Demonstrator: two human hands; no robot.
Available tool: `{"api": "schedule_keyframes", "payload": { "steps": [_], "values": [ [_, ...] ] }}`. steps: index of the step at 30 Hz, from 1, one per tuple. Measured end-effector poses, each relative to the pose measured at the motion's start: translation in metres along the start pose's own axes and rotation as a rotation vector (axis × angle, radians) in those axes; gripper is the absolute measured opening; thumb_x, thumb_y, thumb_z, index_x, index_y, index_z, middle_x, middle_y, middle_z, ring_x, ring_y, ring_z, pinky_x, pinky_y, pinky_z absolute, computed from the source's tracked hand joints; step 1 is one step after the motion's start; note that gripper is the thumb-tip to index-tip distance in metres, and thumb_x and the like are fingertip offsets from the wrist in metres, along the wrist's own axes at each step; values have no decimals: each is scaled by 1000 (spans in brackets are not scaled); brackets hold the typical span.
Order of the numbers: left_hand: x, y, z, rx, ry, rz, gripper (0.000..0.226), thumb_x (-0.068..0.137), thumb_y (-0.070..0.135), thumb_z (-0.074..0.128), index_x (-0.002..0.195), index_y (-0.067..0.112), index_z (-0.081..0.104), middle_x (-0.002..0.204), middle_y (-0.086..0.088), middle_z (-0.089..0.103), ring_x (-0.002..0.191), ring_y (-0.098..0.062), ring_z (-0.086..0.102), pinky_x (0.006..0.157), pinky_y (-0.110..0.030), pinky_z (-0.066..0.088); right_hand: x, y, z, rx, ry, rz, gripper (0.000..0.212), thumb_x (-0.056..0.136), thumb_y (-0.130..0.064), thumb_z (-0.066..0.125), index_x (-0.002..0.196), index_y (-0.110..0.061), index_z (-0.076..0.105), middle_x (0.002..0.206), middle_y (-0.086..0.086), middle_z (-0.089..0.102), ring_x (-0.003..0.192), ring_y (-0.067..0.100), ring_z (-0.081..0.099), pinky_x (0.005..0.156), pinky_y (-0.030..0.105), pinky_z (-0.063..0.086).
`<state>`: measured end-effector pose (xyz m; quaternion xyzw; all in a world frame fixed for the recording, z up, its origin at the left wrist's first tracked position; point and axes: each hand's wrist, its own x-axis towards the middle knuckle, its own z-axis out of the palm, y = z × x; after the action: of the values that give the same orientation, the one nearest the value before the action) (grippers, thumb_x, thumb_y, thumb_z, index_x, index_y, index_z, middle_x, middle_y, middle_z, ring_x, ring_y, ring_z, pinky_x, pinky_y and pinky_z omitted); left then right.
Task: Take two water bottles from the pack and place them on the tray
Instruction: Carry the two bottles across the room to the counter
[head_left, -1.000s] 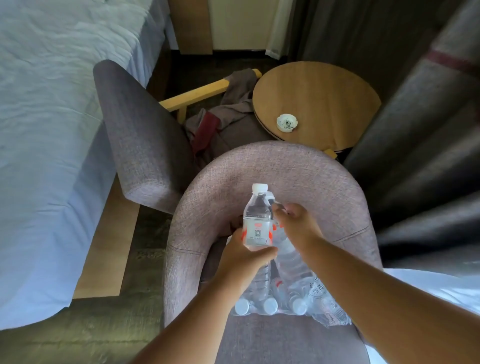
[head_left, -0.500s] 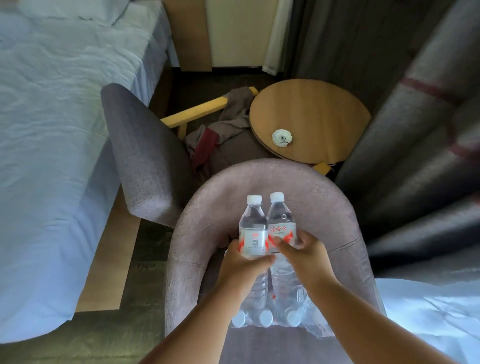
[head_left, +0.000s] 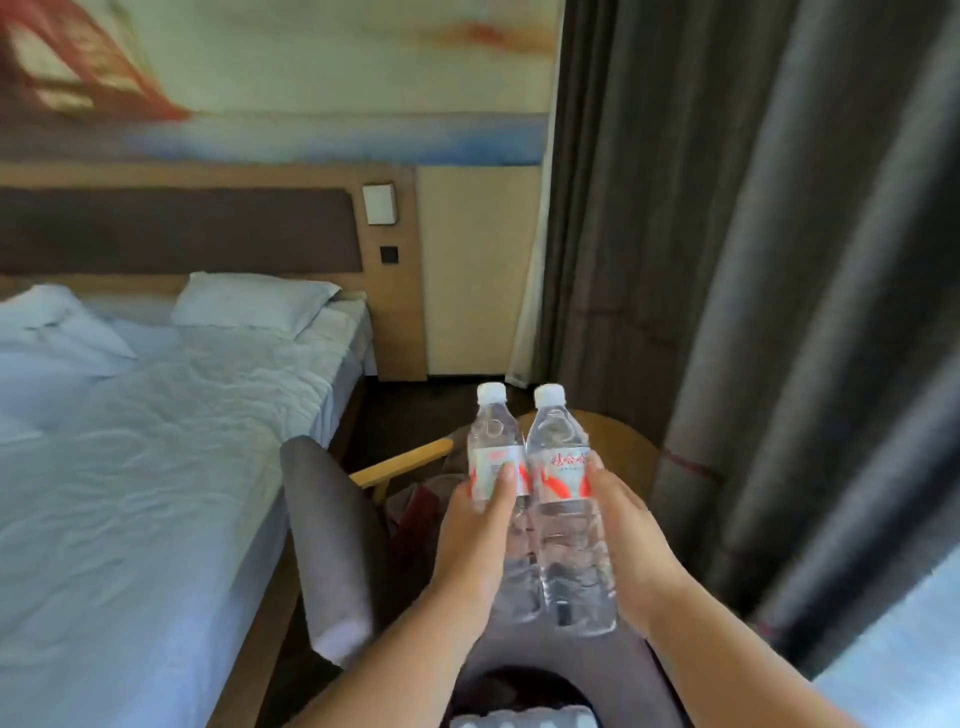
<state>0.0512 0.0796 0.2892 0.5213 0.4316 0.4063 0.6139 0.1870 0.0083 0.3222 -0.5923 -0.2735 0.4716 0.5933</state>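
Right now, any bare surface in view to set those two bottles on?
Bed: open sheet between the pillows and the chair. Round table: only a sliver shows behind the bottles. Both hands are full. No tray in view.

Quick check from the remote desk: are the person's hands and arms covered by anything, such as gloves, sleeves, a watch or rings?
Both are bare. The left hand and right hand show no gloves, and both forearms run to the frame edge with no sleeve, watch or band visible. No rings show.
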Motion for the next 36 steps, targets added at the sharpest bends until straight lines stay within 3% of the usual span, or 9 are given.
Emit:
{"api": "schedule_keyframes", "payload": {
  "steps": [2, 6, 10, 13, 21, 25, 28, 32, 36],
  "values": [
    [-13, 50, 4, -1, 11, 70, 80, 73, 94, 53, 117, 30, 73, 104, 1, 84, 96, -22, 82, 91, -53, 64, -20, -45, 14, -56, -9, -117, 42, 104, -52, 49, 124, -20, 69, 112, 9, 81, 103, 28, 79, 101, 57, 56],
    [-44, 129, 4, -21, -5, 225, 57, 98, 69, 47, 115, 23, 75, 93, 8, 85, 85, -8, 82, 77, -31, 67, -62, -117, 32, -127, -57, -331, 49, 101, -59, 48, 120, -20, 72, 111, 6, 81, 104, 24, 78, 100, 54, 58],
    [-73, 167, 4, -8, -46, 296, 75, 85, 85, 48, 124, 25, 72, 110, -1, 83, 101, -21, 81, 96, -53, 61, -93, -155, 37, -146, -40, -460, 57, 92, -69, 44, 119, -28, 71, 111, -3, 80, 104, 15, 77, 102, 48, 57],
    [-87, 184, 9, 7, -54, 343, 70, 88, 83, 47, 123, 27, 71, 108, 1, 83, 98, -18, 81, 95, -52, 62, -105, -166, 36, -118, -13, -470, 65, 79, -77, 43, 118, -32, 69, 112, -5, 79, 106, 15, 76, 104, 49, 55],
    [-101, 197, 18, -26, -57, 337, 72, 81, 78, 49, 128, 26, 65, 109, 1, 82, 96, -16, 81, 93, -47, 64, -118, -168, 29, -130, -21, -494, 62, 78, -76, 44, 117, -34, 68, 109, -7, 79, 103, 14, 77, 100, 49, 58],
    [-103, 196, 17, -20, -25, 336, 71, 86, 81, 52, 129, 26, 65, 110, 3, 82, 97, -14, 81, 92, -43, 64, -121, -168, 30, -108, -73, -512, 84, 60, -93, 56, 121, -36, 65, 114, -5, 79, 106, 18, 77, 101, 55, 57],
    [-106, 195, 7, -24, 29, 337, 71, 84, 79, 54, 129, 26, 65, 111, 2, 81, 97, -14, 81, 92, -46, 64, -117, -167, 39, -108, -127, -508, 75, 64, -82, 65, 124, -36, 64, 115, -5, 78, 104, 18, 78, 100, 55, 57],
    [-123, 191, -36, 4, 211, 357, 63, 82, 85, 54, 118, 35, 68, 105, 9, 81, 92, -3, 79, 83, -27, 64, -115, -156, 77, -102, -301, -490, 40, 89, -53, 65, 121, -29, 68, 112, 1, 80, 101, 23, 79, 94, 51, 60],
    [-167, 186, -116, 38, 399, 340, 64, 84, 79, 53, 124, 32, 68, 114, 3, 81, 106, -17, 78, 100, -51, 59, -133, -130, 152, -69, -544, -425, 30, 96, -39, 65, 117, -19, 72, 108, 9, 81, 98, 29, 80, 88, 46, 63]
  ]
}}
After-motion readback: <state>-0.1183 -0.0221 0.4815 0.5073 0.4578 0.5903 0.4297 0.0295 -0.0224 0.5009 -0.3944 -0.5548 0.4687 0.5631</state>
